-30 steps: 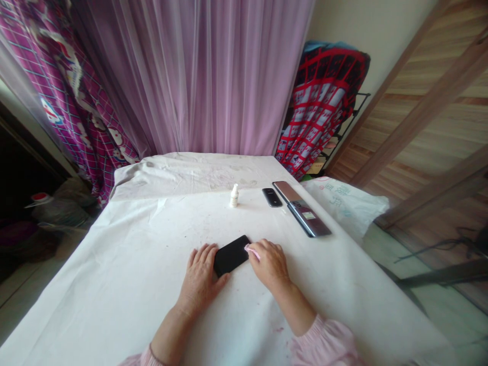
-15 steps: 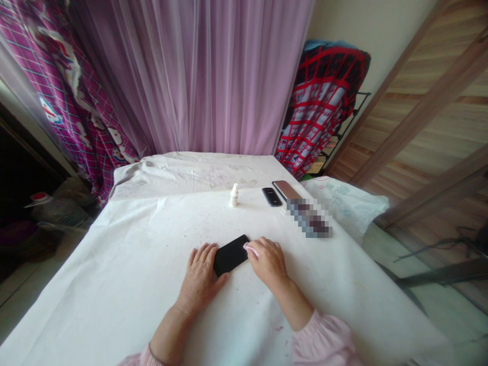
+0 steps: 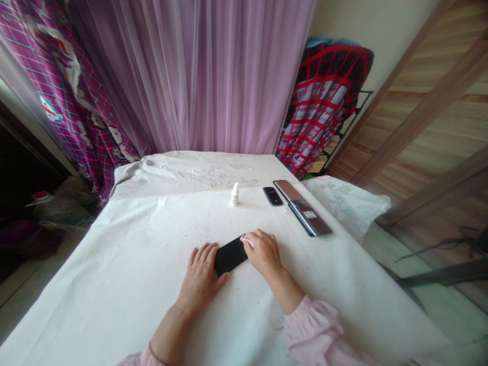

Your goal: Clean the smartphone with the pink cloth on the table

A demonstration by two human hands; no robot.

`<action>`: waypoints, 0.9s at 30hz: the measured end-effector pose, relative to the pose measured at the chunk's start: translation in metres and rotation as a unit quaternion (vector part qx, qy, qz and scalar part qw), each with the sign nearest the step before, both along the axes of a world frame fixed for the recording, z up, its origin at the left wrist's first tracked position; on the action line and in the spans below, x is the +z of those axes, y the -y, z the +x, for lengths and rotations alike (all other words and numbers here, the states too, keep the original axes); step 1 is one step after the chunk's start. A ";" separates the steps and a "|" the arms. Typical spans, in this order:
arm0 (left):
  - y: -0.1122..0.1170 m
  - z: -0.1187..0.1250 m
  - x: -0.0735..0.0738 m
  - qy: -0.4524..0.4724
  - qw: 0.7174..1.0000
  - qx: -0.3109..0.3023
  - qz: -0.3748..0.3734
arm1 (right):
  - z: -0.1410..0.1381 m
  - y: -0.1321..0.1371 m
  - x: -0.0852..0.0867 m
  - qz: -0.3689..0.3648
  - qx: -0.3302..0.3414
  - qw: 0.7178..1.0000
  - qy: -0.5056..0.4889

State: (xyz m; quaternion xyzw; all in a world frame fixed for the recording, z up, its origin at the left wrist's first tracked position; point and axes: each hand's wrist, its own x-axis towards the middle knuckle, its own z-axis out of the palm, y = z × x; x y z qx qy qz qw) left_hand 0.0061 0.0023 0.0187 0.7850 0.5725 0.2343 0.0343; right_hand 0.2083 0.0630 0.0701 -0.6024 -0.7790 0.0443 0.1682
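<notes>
Head view: a black phone [image 3: 229,256] lies flat on the white-covered tabletop [image 3: 133,254], about midway between the left and right edges and closer to the near edge, slanted with its far end toward the far right corner. The left hand [image 3: 200,277] rests open on the phone's near end, fingers flat, its grip closed round nothing. The right hand [image 3: 263,251] has its grip pinched on a small pink wad [image 3: 247,240] pressed to the phone's far end.

To rub well, I judge the left palm should bear straight down so the phone cannot skate on the cloth, while the wad moves in short, light strokes along the phone's length, staying flat.

The phone looks matt, dark and unmarked. A small white bottle [image 3: 235,194] and three more phones stand well apart, toward the far right corner.
</notes>
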 end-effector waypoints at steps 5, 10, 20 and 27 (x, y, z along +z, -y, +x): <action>0.000 0.000 -0.001 0.003 1.000 -0.001 0.011 | -0.003 -0.005 0.002 -0.018 -0.004 1.000 0.012; 0.000 0.000 -0.003 0.003 1.000 0.001 0.014 | -0.005 -0.007 0.002 -0.030 -0.006 0.999 0.014; 0.003 -0.014 -0.010 -0.009 0.999 0.026 0.022 | -0.003 -0.007 0.003 -0.034 -0.011 0.999 0.007; 0.002 -0.016 -0.010 -0.013 0.999 0.034 0.022 | -0.009 -0.004 0.001 -0.028 0.003 1.000 0.008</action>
